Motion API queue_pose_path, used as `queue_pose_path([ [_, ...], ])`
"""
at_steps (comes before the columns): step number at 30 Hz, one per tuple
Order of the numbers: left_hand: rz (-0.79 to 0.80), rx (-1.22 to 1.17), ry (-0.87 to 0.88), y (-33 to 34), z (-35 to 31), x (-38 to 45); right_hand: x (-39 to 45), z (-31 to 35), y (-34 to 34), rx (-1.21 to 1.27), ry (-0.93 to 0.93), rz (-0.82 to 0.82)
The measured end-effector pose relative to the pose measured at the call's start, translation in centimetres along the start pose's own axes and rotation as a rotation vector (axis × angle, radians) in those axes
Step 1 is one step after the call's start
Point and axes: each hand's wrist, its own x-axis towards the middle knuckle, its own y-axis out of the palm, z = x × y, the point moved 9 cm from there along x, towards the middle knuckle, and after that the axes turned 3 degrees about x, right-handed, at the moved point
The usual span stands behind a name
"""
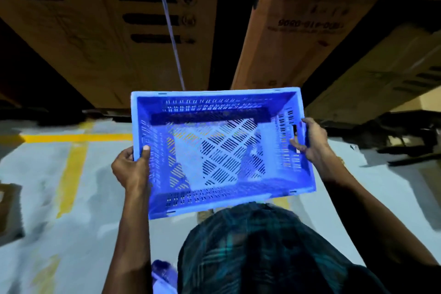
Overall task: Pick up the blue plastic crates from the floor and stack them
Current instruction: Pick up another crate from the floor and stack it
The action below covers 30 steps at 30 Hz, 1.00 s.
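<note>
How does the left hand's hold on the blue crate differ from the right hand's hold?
The left hand grips the plain rim of the blue crate, thumb inside the wall; the right hand grips at a handle slot. The left hand sits nearer the person, the right hand farther. Both hold the crate off the floor.

Dim, smeary wide-angle view, dark upper background, motion blur at edges

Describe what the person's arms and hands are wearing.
Both forearms are bare, with no sleeves showing and no gloves on the left hand or right hand. Something small and gold-coloured, perhaps a bracelet or watch, shows at the right wrist; it is too blurred to identify.
</note>
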Motion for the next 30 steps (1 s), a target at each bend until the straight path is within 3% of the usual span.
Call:
queue_pose_path([
  [9,0.1,0.352,-0.354,5.5,11.6,4.2,4.1,-3.5,-1.4,-0.245,0.131,-0.05],
  [13,0.061,0.397,-0.447,7.6,17.6,6.0,8.6,-7.6,-1.2,-0.324,0.178,-0.079],
  [17,-0.031,0.434,-0.483,10.2,18.6,4.8,14.9,-13.5,-0.9,-0.446,0.276,-0.023],
  [20,-0.037,0.539,-0.476,13.6,20.1,4.8,20.0,-17.7,-2.5,-0.479,0.257,-0.14],
  [24,-0.064,0.741,-0.417,18.8,24.9,6.1,30.7,-25.7,-5.6,-0.705,0.209,-0.235],
  [30,-0.003,0.828,-0.344,26.8,29.9,8.6,34.9,-23.2,-2.8,-0.745,0.156,-0.391],
])
